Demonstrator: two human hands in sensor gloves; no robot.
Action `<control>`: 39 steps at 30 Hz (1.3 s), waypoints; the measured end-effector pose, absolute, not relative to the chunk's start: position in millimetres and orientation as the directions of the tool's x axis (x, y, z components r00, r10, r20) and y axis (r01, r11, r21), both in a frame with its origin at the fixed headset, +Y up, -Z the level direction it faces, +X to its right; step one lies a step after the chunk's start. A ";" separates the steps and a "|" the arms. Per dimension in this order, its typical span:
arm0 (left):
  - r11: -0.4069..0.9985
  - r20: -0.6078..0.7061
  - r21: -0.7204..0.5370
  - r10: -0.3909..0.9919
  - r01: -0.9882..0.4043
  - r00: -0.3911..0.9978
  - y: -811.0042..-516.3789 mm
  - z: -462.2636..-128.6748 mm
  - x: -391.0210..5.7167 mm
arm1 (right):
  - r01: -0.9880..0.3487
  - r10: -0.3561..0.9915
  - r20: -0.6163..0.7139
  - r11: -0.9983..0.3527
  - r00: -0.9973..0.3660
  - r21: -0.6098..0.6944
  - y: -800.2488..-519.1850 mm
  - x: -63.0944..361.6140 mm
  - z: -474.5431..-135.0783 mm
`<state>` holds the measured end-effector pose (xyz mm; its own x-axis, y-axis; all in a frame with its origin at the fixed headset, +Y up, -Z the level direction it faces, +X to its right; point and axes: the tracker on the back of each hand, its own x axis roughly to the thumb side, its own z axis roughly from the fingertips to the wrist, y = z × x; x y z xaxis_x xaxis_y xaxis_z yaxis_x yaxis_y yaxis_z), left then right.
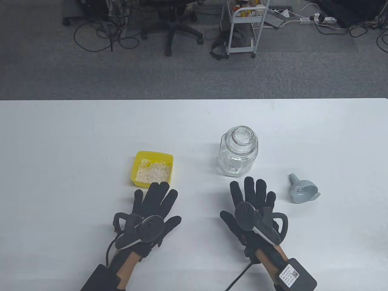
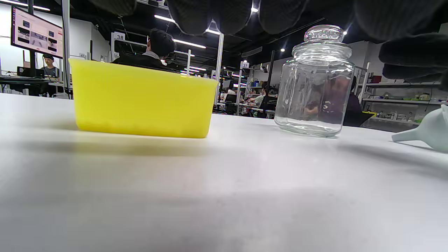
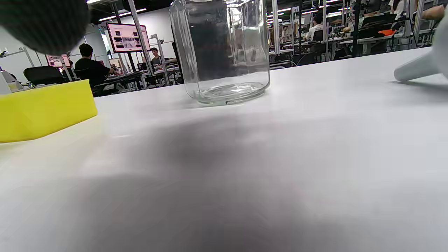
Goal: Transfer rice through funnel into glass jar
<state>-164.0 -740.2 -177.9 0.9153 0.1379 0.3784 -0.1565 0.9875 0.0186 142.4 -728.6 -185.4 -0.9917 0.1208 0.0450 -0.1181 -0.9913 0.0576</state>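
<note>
A yellow tub (image 1: pixel 153 168) (image 2: pixel 141 99) (image 3: pixel 45 110) holds white rice (image 1: pixel 153 172). An empty glass jar (image 1: pixel 238 151) (image 2: pixel 314 82) (image 3: pixel 224 52) stands upright with its glass lid on. A grey funnel (image 1: pixel 302 189) (image 2: pixel 427 131) (image 3: pixel 418 66) lies on its side right of the jar. My left hand (image 1: pixel 154 206) lies flat and empty, fingers spread, just in front of the tub. My right hand (image 1: pixel 253 200) lies flat and empty in front of the jar, left of the funnel.
The white table (image 1: pixel 75 136) ends at its far edge, with grey floor beyond. An office chair (image 1: pixel 172 27) and a white cart (image 1: pixel 242 27) stand far behind the table.
</note>
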 end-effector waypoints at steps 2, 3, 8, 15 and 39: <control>0.988 0.371 0.027 0.133 -0.154 0.919 -739.4 -178.1 -164.9 | -0.118 0.121 0.046 -0.991 -0.992 0.055 -728.8 142.3 -185.8; 0.987 0.367 0.033 0.134 -0.157 0.920 -738.9 -178.2 -165.3 | -0.119 0.122 0.047 -0.991 -0.991 0.055 -729.1 142.4 -186.0; 0.987 0.363 0.045 0.130 -0.157 0.923 -738.1 -177.6 -166.2 | -0.131 0.134 0.047 -0.990 -0.990 0.054 -729.2 142.8 -186.2; 0.987 0.360 0.046 0.129 -0.155 0.924 -738.3 -177.8 -166.2 | -0.368 0.366 0.042 -0.923 -0.930 -0.112 -678.0 139.8 -204.4; 0.985 0.352 0.052 0.137 -0.166 0.926 -736.5 -177.9 -169.8 | -0.275 0.314 -0.218 -0.942 -0.924 -0.193 -594.0 141.5 -341.5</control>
<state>-169.8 -736.5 -177.9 0.9257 0.1373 0.3524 -0.1657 0.9848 0.0516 141.5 -594.0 -341.5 -0.9238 0.3144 -0.2184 -0.2748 -0.9419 -0.1933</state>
